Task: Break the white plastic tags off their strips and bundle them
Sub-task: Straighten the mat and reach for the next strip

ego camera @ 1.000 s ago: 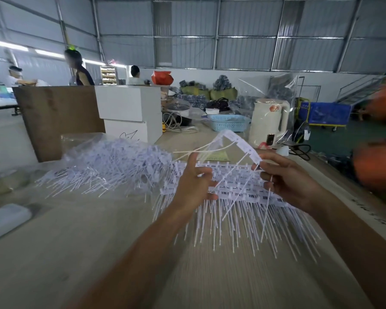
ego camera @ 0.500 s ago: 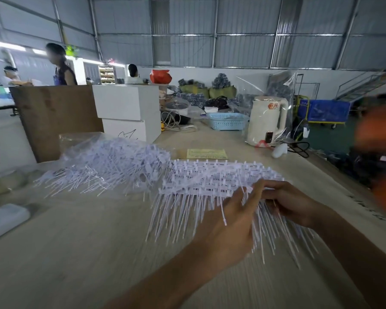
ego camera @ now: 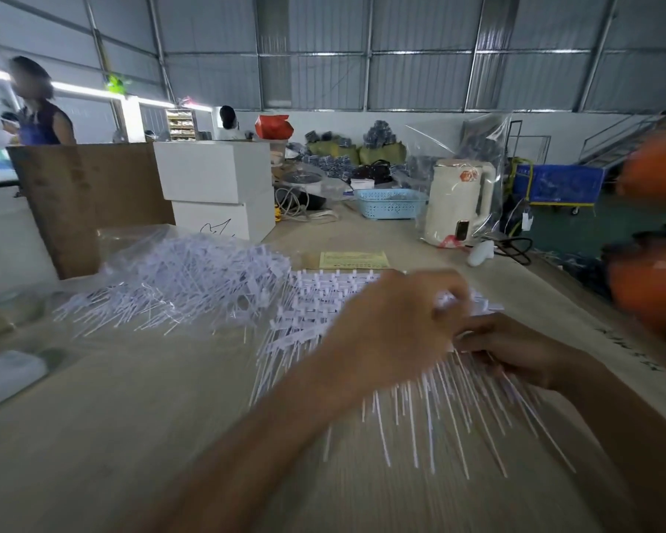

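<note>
Both hands have come together at the right end of the stack since a second ago, when they held a strip lifted in an arch above it; that strip is now down and the left forearm crosses in front. The left hand (ego camera: 393, 332) lies over the stacked strips of tags (ego camera: 308, 321), its fingers bent down into the upper right of the stack—blurred, so whether they pinch anything I cannot tell. The right hand (ego camera: 516, 352) sits just beside it at the stack's right edge, fingers curled onto the strips there; its hold looks like a grip, though its fingertips are hidden.

By my reading, the step in hand is squaring up or taking hold of the strips before snapping tags free. Next comes a firm hold on the spine of one strip and a bend or twist against the tags' heads.

The strips sit on the tabletop (ego camera: 131, 417), a pale, finely ribbed surface. Each is thin white plastic—small blocky heads in rows, long stiff needle-like tails fanning toward the camera. A loose heap of tags (ego camera: 177, 278) lies to the left on clear crinkled film.
</note>
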`<action>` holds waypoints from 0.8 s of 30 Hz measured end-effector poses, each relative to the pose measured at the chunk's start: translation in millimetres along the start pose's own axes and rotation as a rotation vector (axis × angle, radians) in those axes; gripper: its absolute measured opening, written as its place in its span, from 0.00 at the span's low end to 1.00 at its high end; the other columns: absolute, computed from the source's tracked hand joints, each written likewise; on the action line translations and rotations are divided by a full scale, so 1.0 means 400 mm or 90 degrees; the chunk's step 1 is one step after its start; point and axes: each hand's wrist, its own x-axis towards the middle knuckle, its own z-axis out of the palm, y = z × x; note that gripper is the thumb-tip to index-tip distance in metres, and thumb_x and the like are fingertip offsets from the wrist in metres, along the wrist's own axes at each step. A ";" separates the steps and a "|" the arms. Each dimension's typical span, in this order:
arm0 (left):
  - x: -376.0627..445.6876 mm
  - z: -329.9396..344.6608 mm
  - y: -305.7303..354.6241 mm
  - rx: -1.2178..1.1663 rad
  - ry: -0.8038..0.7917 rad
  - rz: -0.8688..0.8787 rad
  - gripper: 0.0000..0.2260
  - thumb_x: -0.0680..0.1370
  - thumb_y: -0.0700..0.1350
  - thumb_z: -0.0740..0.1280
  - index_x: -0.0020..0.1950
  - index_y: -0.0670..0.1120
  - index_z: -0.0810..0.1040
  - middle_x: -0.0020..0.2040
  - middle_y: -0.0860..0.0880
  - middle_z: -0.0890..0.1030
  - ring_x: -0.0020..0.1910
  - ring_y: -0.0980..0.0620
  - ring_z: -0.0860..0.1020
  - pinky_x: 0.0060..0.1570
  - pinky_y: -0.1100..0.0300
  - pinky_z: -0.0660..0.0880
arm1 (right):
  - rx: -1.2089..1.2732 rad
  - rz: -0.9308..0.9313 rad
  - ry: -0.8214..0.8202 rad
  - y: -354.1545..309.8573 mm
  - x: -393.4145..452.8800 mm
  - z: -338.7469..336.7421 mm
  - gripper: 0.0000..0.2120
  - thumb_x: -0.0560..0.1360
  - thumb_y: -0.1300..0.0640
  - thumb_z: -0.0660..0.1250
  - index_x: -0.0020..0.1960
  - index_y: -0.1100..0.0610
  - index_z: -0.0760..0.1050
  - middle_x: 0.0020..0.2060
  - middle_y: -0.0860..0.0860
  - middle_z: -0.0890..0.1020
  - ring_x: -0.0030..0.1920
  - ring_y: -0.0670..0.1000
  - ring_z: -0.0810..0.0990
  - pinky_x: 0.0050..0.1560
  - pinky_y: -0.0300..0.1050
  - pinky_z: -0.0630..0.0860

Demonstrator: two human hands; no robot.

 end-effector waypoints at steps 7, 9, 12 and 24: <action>0.034 0.036 -0.300 0.034 -0.034 -0.172 0.18 0.84 0.51 0.59 0.36 0.48 0.72 0.33 0.46 0.75 0.33 0.47 0.74 0.41 0.57 0.71 | 0.174 -0.073 0.102 0.024 -0.008 -0.087 0.11 0.77 0.67 0.66 0.50 0.57 0.85 0.32 0.55 0.78 0.29 0.47 0.66 0.24 0.39 0.61; 0.031 0.048 -0.298 -0.023 -0.010 -0.147 0.16 0.84 0.51 0.60 0.37 0.48 0.72 0.34 0.46 0.76 0.32 0.50 0.73 0.38 0.58 0.69 | 0.212 -0.103 0.128 0.028 -0.010 -0.102 0.10 0.75 0.66 0.67 0.49 0.56 0.85 0.31 0.53 0.75 0.29 0.46 0.66 0.23 0.38 0.61; 0.055 0.010 -0.261 -0.005 0.072 -0.110 0.15 0.83 0.51 0.61 0.37 0.51 0.72 0.32 0.54 0.73 0.31 0.57 0.70 0.37 0.60 0.67 | 0.233 -0.104 0.124 0.022 -0.015 -0.099 0.09 0.70 0.62 0.71 0.48 0.56 0.85 0.32 0.52 0.75 0.31 0.47 0.66 0.23 0.38 0.62; -0.008 -0.108 -0.296 0.280 -0.179 -0.124 0.13 0.83 0.54 0.61 0.45 0.50 0.79 0.39 0.57 0.77 0.38 0.57 0.78 0.49 0.55 0.78 | 0.048 -0.055 0.006 0.017 -0.047 -0.027 0.08 0.70 0.58 0.75 0.48 0.58 0.86 0.38 0.55 0.83 0.36 0.49 0.81 0.38 0.39 0.80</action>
